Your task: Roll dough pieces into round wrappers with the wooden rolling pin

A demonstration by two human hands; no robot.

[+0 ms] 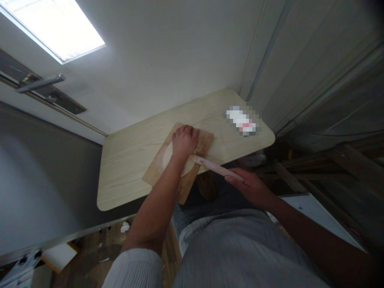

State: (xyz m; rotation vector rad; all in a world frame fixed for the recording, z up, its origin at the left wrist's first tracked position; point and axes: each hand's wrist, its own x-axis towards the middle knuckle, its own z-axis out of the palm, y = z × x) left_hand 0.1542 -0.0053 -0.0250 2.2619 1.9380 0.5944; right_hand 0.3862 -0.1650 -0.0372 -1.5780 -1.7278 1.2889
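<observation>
A flat, pale round of dough lies on a wooden board, which sits askew on a light wood-grain table. My left hand is over the far edge of the dough, palm down with its fingers curled; the fingertips are hidden. My right hand is wrapped round the near end of a wooden rolling pin. The pin slants from the table's front edge to the dough, its far end close to my left wrist. Part of the dough is covered by my left forearm.
A blurred white and red item lies on the table's right part. Behind the table stands a white door with a metal handle. Wooden beams are at right, and crumpled white paper is on the floor at lower left.
</observation>
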